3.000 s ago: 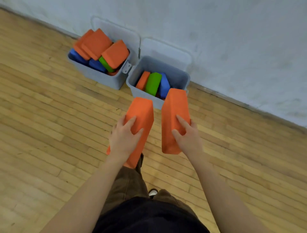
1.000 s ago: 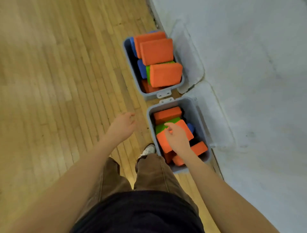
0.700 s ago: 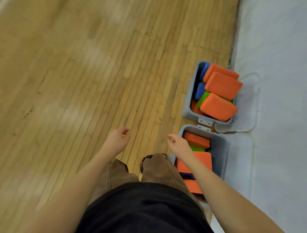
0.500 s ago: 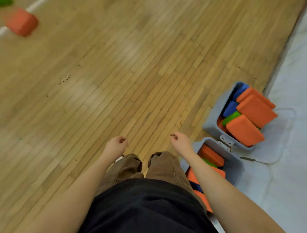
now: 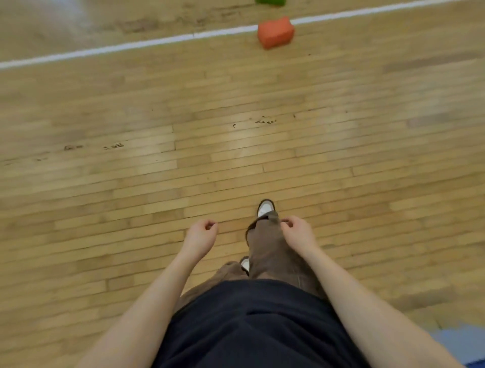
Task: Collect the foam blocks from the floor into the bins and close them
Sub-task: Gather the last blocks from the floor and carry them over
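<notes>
Head view, looking down at a wooden floor of pale strip boards, slightly blurred.

Left hand: held out in front of the body at the near centre, fingers loosely curled inward, holding nothing and touching nothing; it hangs above the bare boards.

Right hand: held level with the left, also loosely curled and holding nothing. It sits over the brown trouser leg in this view; whether the fingertips touch the fabric cannot be told.

Foam blocks: one orange block lies on the floor at the far side, right of centre, just on the near side of a white painted line and touching or overlapping it at its far edge. A green block lies beyond the line at the top edge, cut off by the frame; only its near part shows. Both blocks are well apart from the hands.

Bins: none shows clearly. A blue-grey patch at the near right corner cannot be identified.

Other: a white shoe toe is set forward beyond the right trouser leg; a second shoe sits nearer the body. Dark scuff marks dot the boards at mid-floor. A dark shirt fills the near centre.
</notes>
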Demonstrator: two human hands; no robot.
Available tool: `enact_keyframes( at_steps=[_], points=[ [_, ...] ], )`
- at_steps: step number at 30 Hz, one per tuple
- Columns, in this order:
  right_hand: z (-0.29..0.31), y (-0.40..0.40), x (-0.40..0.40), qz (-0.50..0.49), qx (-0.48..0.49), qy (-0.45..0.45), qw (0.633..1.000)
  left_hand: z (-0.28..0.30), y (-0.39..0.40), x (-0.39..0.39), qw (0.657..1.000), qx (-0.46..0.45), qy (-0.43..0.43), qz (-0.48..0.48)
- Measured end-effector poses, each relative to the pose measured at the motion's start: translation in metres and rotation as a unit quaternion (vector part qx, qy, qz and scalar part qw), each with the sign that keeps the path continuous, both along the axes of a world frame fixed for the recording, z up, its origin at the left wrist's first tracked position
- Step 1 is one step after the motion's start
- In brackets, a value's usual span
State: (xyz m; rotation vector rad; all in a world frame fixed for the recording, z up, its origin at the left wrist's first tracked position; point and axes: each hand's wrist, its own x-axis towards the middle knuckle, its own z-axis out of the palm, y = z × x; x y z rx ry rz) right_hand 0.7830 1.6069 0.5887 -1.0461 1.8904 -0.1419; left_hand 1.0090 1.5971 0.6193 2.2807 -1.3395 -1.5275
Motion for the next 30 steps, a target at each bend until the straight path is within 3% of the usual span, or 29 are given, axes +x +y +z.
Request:
enact_keyframes(
  at_steps=[11,16,23,30],
  points=[
    [-0.026,-0.259,-0.005,-0.080,0.034,-0.020,0.996,0.001,-0.276,0.018,0.998,-0.028,0.001,0.050],
    [0.000,-0.409,0.011,0.014,0.003,-0.004,1.000,0.014,-0.386,0.046,0.993,-0.023,-0.002,0.114],
    [0.015,-0.582,0.088,0.176,-0.042,-0.002,0.983,-0.006,-0.453,0.103,0.962,0.014,-0.010,0.271],
    [0.006,-0.747,0.189,0.234,-0.048,-0.029,0.971,-0.041,-0.573,0.172,0.929,0.052,0.005,0.366]
  ],
)
